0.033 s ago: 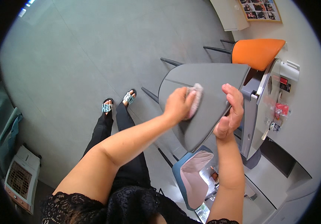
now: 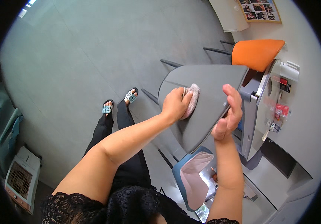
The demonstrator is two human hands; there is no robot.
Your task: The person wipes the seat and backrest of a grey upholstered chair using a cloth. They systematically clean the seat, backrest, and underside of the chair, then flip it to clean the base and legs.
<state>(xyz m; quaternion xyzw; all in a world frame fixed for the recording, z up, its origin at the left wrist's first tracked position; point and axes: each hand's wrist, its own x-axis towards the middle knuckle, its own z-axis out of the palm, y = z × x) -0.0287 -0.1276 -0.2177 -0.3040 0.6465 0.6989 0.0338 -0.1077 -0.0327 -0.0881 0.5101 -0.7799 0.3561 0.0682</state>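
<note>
Bare grey floor (image 2: 93,56) borders the chair back (image 2: 205,112); hands grip cloth (image 2: 191,100) and edge.

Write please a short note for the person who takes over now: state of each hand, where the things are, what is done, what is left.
Left hand: closed on a pinkish cloth, pressing it on the grey chair back.
Right hand: fingers curl over the right edge of that grey back, steadying it; it holds nothing else.
Things: the grey chair stands at the white desk, between an orange chair further away and a blue chair nearer.
Done: cloth is on the middle of the back; how much is already wiped cannot be told.
Left: probably the rest of the grey surface; the other chairs look untouched.
</note>
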